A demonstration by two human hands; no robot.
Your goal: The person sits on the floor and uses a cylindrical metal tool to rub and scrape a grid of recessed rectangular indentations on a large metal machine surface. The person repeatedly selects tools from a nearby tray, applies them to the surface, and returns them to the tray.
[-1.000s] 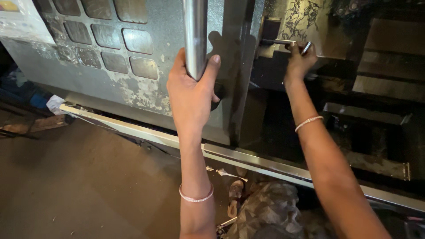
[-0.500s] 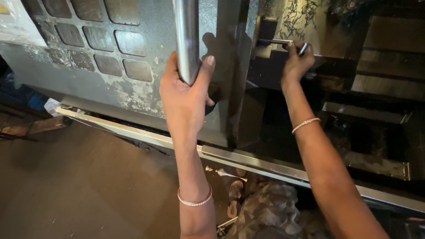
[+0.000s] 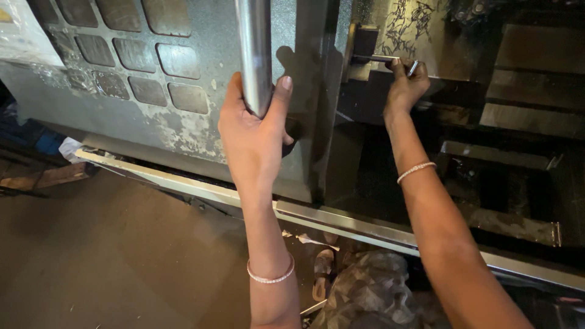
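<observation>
The left hand point(image 3: 253, 131) is wrapped around the lower end of a polished steel handle bar point(image 3: 255, 52) that runs upright on the grey sliding door point(image 3: 183, 91) of a big machine. The thumb lies up one side of the bar and the fingers curl behind it, so the hand grips it firmly. A thin beaded bracelet sits on that wrist, well below the bar.

To the right of the bar, past the door's dark edge, the right hand point(image 3: 405, 85) reaches into the open machine bay point(image 3: 487, 140). It is closed around a slim metal tool point(image 3: 384, 59), something like a hex key, whose shaft points left into a dark block point(image 3: 364, 45) on the inside wall. Whether the tip is seated in the block I cannot tell from here. A second bracelet circles the right forearm.

Left of the bar, the door face carries rows of dark rounded square panels point(image 3: 146, 61), with worn, chipped paint below them. Beneath the bar, a bright metal rail point(image 3: 183, 183) runs along the bottom of the door and on under the bay. Below the rail lie a sandalled foot point(image 3: 322, 268) and the brown floor point(image 3: 103, 262).
</observation>
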